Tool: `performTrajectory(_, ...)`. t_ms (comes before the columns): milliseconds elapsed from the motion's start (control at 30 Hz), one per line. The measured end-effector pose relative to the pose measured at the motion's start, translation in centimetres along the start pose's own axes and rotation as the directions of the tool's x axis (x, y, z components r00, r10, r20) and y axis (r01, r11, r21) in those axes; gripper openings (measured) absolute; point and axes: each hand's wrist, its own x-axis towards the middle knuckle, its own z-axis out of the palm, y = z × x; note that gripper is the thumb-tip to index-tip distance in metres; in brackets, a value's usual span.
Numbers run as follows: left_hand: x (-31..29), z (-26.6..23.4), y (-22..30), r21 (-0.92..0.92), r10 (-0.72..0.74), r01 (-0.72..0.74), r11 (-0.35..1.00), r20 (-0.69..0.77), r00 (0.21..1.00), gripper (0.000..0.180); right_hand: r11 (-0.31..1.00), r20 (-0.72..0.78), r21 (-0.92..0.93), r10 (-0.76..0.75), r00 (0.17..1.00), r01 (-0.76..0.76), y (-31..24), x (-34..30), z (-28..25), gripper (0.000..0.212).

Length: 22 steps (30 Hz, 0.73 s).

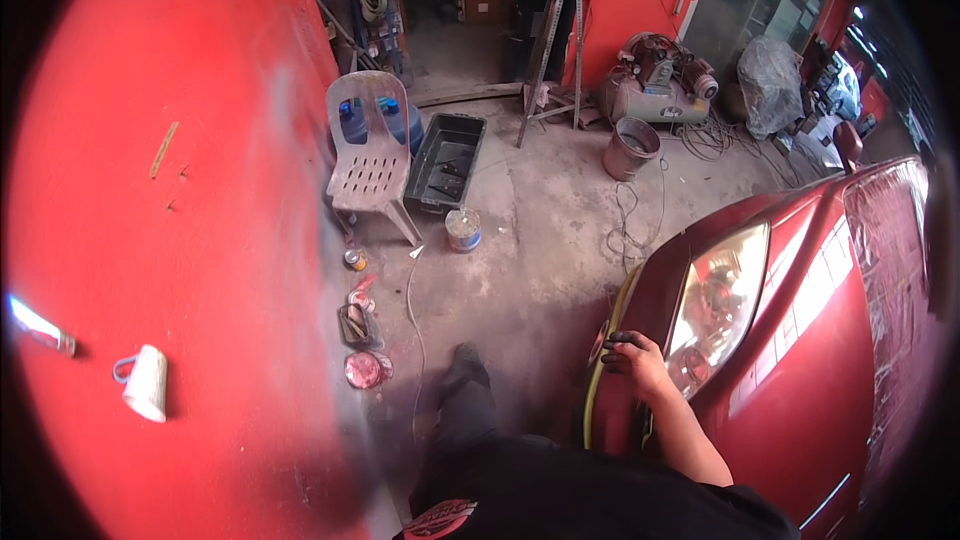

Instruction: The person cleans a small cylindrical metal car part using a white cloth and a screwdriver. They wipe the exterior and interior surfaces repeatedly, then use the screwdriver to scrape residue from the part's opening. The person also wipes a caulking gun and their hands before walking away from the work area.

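Note:
My right hand (637, 358) is beside the front of a dark red car (800, 380), just left of its headlight (722, 285). Its fingertips look blackened, and the fingers are curled in close together. Whether something sits inside them is hidden from this angle. A yellow-green strip (591, 405) runs along the car's front edge, right by the fingers. My left hand does not appear. One dark shoe (465, 365) of mine stands on the concrete floor to the left of the car.
Along the red wall (200, 270) stand a plastic chair (370, 175), a black tub (447, 160), a paint can (463, 230) and a red-stained container (366, 370). A cable (412, 305) crosses the floor. Farther back are a bucket (630, 150), an air compressor (660, 85) and a stepladder (555, 40).

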Motion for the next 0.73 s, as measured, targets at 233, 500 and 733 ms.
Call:
performTrajectory(233, 10.0, -20.1, 31.4, 0.194, 0.297, -0.247, 0.95, -0.305, 0.905, 0.034, 0.992, -0.152, 0.123, -0.001, 0.988, 0.02, -8.8, 12.9, 0.2, 0.023)
performTrajectory(500, 0.4, -44.4, 77.9, -0.224, 0.433, -0.666, 0.711, -0.607, 0.666, 0.031, 0.881, -0.187, 0.467, 0.02, 0.982, 0.071, -19.5, 34.6, -4.1, 0.025)
performTrajectory(733, 18.0, -31.6, 72.7, 0.525, 0.747, -0.55, 0.65, -0.307, 0.589, 0.024, 0.95, 0.141, 0.289, 0.08, 0.987, -0.119, -40.7, 61.4, 3.9, 0.043)
